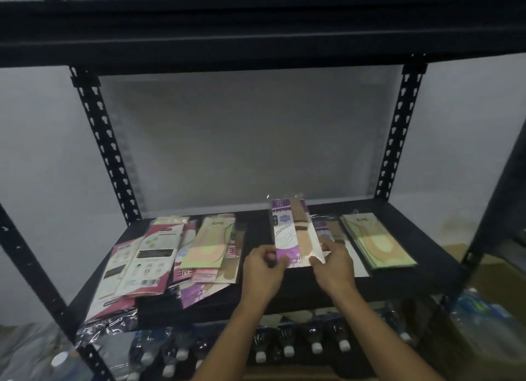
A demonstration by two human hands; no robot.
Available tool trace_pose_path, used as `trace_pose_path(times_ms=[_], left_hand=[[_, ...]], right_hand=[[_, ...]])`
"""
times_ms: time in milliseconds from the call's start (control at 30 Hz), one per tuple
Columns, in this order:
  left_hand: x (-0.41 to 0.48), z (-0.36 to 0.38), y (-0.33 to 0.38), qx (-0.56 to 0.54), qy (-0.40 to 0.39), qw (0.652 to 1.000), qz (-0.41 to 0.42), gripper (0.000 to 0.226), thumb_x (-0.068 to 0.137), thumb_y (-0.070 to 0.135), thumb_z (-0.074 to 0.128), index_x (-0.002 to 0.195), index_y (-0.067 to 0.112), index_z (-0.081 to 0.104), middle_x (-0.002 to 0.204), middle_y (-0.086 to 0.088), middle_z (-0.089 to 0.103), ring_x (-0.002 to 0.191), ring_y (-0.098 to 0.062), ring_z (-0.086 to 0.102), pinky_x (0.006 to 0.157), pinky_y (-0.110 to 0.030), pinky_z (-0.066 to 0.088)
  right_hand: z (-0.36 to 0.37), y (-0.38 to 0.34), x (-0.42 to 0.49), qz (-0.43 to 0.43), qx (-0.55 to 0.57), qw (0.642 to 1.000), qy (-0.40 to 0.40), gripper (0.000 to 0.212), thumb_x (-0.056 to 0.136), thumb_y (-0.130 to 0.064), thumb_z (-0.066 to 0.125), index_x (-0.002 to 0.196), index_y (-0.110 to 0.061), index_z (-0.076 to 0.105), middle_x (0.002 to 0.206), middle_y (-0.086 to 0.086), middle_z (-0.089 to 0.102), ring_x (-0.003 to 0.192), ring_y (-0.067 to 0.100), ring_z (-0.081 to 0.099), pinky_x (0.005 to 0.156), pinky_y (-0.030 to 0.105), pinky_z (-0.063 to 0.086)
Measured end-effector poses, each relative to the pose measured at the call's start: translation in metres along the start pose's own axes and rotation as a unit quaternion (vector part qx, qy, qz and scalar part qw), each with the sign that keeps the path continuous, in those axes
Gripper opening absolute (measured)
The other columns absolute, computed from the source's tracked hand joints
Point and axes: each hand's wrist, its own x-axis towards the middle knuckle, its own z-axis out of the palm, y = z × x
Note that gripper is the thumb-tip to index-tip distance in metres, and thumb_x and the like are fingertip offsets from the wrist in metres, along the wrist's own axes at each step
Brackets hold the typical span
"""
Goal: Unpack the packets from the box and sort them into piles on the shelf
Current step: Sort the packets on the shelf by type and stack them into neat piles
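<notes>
Your black shelf point(421, 255) carries a loose heap of packets point(170, 255) left, a green-packet pile point(375, 241) right.

Our one wide-angle head camera faces forward and down, close on the black shelf deck point(398, 284). The upper shelf beam point(256, 39) spans the frame's top. Our left hand point(263, 269) and right hand point(334, 267) reach up from the bottom edge, packet point(294, 232) held mid-frame.

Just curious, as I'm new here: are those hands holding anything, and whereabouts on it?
Yes, one purple packet, held tilted up. The left hand pinches its lower left corner and the right hand grips its lower right edge.
</notes>
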Motion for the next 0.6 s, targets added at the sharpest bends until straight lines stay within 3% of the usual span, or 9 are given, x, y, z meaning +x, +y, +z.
trace_pose_path(times_ms=[100,200,300,400,600], left_hand=[[0.001,0.025,0.004,0.009,-0.014,1.0,-0.004,0.019,0.082,0.026,0.075,0.091,0.031,0.058,0.093,0.003,0.064,0.079,-0.008,0.062,0.062,-0.013,0.044],[0.003,0.047,0.004,0.018,-0.032,0.999,-0.003,0.019,0.081,0.026,0.075,0.09,0.03,0.059,0.088,0.006,0.063,0.077,-0.006,0.063,0.062,-0.013,0.047],[0.005,0.066,0.004,0.041,-0.047,0.998,-0.009,0.019,0.08,0.029,0.076,0.093,0.025,0.063,0.086,0.005,0.065,0.08,-0.009,0.064,0.075,-0.03,0.057],[0.007,0.082,0.003,0.08,-0.046,0.996,-0.003,0.017,0.08,0.037,0.075,0.089,0.028,0.064,0.084,0.008,0.065,0.088,-0.013,0.063,0.085,-0.042,0.055],[0.003,0.106,-0.005,0.214,-0.017,0.976,0.026,0.025,0.084,0.05,0.065,0.098,0.029,0.064,0.1,0.012,0.063,0.105,-0.013,0.049,0.095,-0.036,0.038]], right_hand=[[-0.016,0.016,0.007,0.021,-0.013,1.0,0.012,0.044,0.081,0.0,0.066,0.124,-0.009,0.059,0.116,0.01,0.059,0.103,0.025,0.059,0.086,0.03,0.051],[-0.027,0.031,0.012,0.04,-0.012,0.999,0.007,0.043,0.082,0.0,0.064,0.124,-0.009,0.06,0.117,0.01,0.058,0.107,0.031,0.058,0.088,0.044,0.054],[-0.037,0.046,0.017,0.034,-0.051,0.997,0.035,0.042,0.082,-0.001,0.066,0.123,-0.008,0.06,0.119,0.011,0.058,0.117,0.03,0.051,0.095,0.043,0.05],[-0.044,0.058,0.022,0.037,-0.097,0.993,0.049,0.045,0.084,-0.005,0.066,0.128,-0.007,0.056,0.126,0.011,0.056,0.123,0.028,0.044,0.102,0.04,0.044],[-0.045,0.081,0.028,0.034,-0.185,0.981,0.046,0.04,0.087,-0.011,0.064,0.127,-0.011,0.058,0.127,0.008,0.055,0.12,0.026,0.04,0.1,0.039,0.04]])
